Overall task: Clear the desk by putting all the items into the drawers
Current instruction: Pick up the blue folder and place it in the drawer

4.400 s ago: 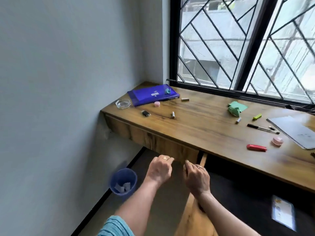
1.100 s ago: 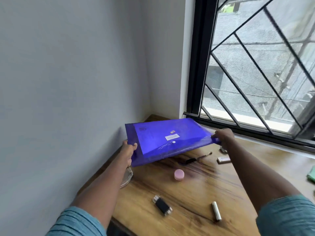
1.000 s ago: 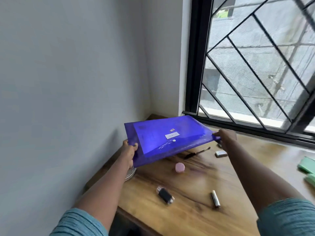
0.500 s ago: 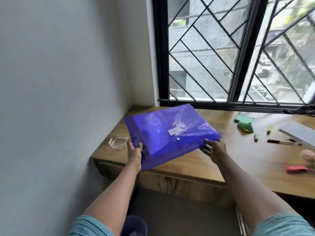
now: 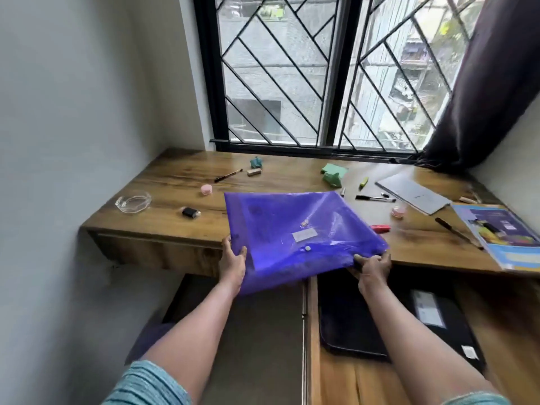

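The left grip [image 5: 233, 263] was curled on the near left corner of the blue folder [image 5: 298, 229], thumb on top. The folder's long axis ran across from one grip to the other, snap flap up and far edge pointing at the window. It hung over the front edge of the worktop [image 5: 163, 223]. The right grip [image 5: 371, 266] pinched its near right corner, with the open drawer [image 5: 314, 331] below.

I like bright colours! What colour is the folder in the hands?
The folder is blue-purple and see-through, seen best in the head view.
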